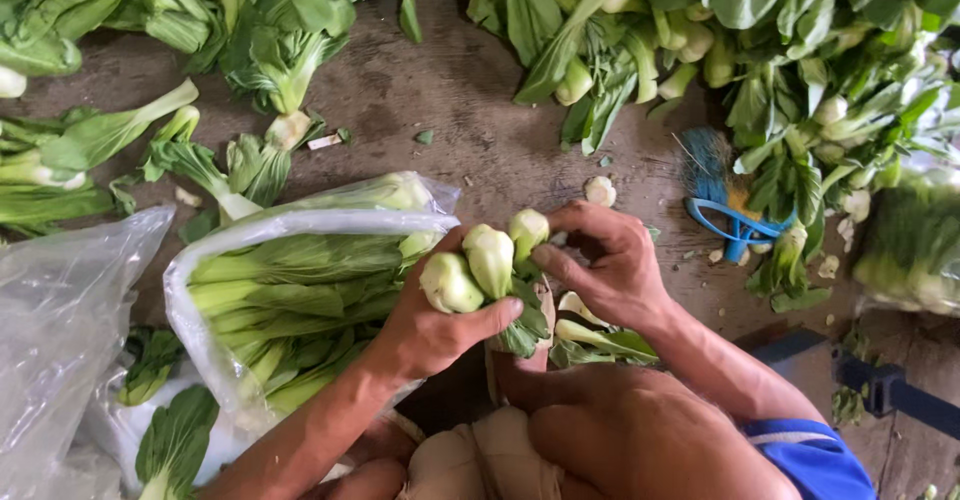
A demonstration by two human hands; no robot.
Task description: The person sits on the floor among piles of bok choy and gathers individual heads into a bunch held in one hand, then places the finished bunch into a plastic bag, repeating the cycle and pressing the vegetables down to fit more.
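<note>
Your left hand (425, 325) is wrapped around a bunch of bok choy (490, 265), the thumb pressed across the front of the pale stem bases and the fingers hidden behind them, so the grip reads as closed and firm. Your right hand (605, 265) meets the same bunch from the other side: its fingers (560, 260) are curled in and pinch at the rightmost stem base, and the thumb cannot be made out. Both hands hold the bunch just above your knees, stem ends up and dark leaves hanging down between your palms.

Just left of the bunch lies a clear plastic bag (200, 290), its mouth rolled open toward you, packed with bok choy laid lengthwise, white stems and green leaves showing through the film. A second, crumpled clear bag (60, 330) sits at the far left edge. Another filled bag (915, 245) rests at the right edge. A blue-handled brush (725, 200) lies on the brown wooden floor (470, 110), near the loose greens (790, 70) heaped along the top.

Your forearms angle inward from below, wrists bent toward each other, the left forearm crossing in front of the open bag.
</note>
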